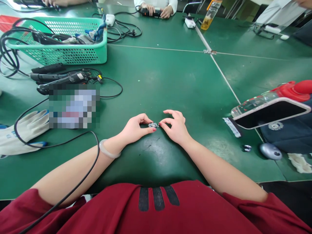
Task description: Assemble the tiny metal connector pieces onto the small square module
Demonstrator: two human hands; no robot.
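Over the green tabletop (156, 87), my left hand (135, 129) pinches a small silver-and-dark part (152, 125) between thumb and fingertips. It looks like a little circuit board or connector, too small to name surely. My right hand (177, 129) is at the part's right end, thumb and index finger pinched together around something tiny that I cannot make out. The other fingers of that hand are loosely raised. A few thin dark marks or bits lie on the table just below the hands.
Left: a green basket (73, 53) with cables and gloves, black corded tools (65, 78), white gloves (24, 130); a black cable (97, 152) crosses my left forearm. Right: a phone (273, 112) against a red-capped bottle (258, 102), a mouse (270, 151). Other people's hands (156, 11) work across the table.
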